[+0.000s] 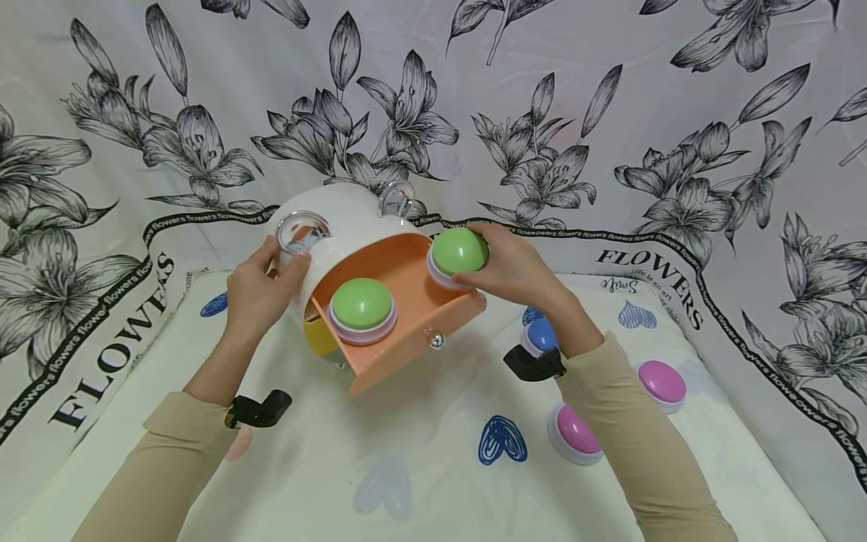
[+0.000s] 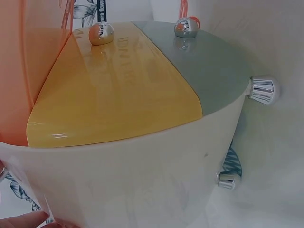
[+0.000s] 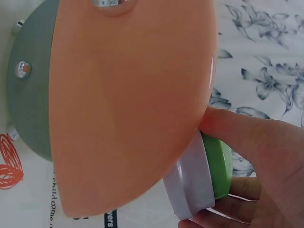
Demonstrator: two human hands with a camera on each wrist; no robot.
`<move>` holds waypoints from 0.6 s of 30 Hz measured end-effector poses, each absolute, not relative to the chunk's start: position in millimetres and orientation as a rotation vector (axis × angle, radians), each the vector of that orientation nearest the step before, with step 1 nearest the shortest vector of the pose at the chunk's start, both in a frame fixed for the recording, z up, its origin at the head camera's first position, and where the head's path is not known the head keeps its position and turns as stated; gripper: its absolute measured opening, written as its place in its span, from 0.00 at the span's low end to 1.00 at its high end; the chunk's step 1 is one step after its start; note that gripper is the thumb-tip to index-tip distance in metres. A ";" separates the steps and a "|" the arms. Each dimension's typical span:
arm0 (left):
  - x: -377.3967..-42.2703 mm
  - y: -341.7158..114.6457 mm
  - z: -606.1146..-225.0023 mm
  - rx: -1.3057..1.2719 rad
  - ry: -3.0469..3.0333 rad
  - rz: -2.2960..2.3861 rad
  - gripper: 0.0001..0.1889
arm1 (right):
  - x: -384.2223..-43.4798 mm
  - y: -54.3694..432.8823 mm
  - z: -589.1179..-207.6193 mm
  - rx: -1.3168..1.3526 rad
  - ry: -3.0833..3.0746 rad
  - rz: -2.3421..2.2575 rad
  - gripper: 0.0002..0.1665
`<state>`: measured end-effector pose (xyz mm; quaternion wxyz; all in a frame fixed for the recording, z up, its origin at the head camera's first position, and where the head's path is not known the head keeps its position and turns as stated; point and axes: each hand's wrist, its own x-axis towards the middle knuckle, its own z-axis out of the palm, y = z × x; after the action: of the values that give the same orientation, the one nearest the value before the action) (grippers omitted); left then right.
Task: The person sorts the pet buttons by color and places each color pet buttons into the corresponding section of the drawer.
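Observation:
My left hand (image 1: 254, 297) grips the left side of a white rounded drawer box (image 1: 345, 202) at its silvery ear, and the box is tilted. Its orange top drawer (image 1: 406, 352) is pulled out, with a small round knob on the front. Inside sits a green-domed jar (image 1: 362, 302) with a pale base. At the drawer's right end, my right hand (image 1: 518, 267) holds a second green-domed jar (image 1: 460, 251) between thumb and fingers. The right wrist view shows this jar's pale base (image 3: 190, 180) beside the drawer front. Lower down are a yellow drawer (image 2: 114, 95) and a grey-green drawer (image 2: 209, 66), both closed.
On the white printed cloth to the right lie a blue-domed jar (image 1: 540, 333), partly behind the right wrist, and two pink-domed jars, one farther out (image 1: 662, 381) and one nearer (image 1: 574, 435). A flower-printed fabric backdrop (image 1: 542, 45) rises behind the box.

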<state>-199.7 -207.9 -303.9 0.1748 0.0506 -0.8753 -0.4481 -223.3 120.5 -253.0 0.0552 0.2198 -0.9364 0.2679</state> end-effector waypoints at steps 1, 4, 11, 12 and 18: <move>-199.9 -207.8 -304.0 0.144 -2.481 -1.265 0.34 | -223.5 118.6 -252.3 0.677 -2.845 0.813 0.45; -200.5 -207.6 -304.1 0.141 -2.475 -1.260 0.33 | -224.7 112.2 -250.5 0.721 -2.851 0.806 0.44; -201.3 -208.3 -304.6 0.131 -2.465 -1.279 0.33 | -230.8 98.2 -250.6 0.816 -2.881 0.726 0.44; -201.3 -208.5 -304.5 0.130 -2.465 -1.281 0.34 | -231.6 96.6 -251.0 0.825 -2.887 0.714 0.43; -200.9 -209.1 -304.0 0.131 -2.466 -1.294 0.34 | -235.1 88.2 -252.8 0.874 -2.930 0.703 0.41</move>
<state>-200.9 -209.1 -304.0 0.1759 0.0462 -0.8707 -0.4569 -235.1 88.2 -252.8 0.0021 0.2786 -0.9339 0.2240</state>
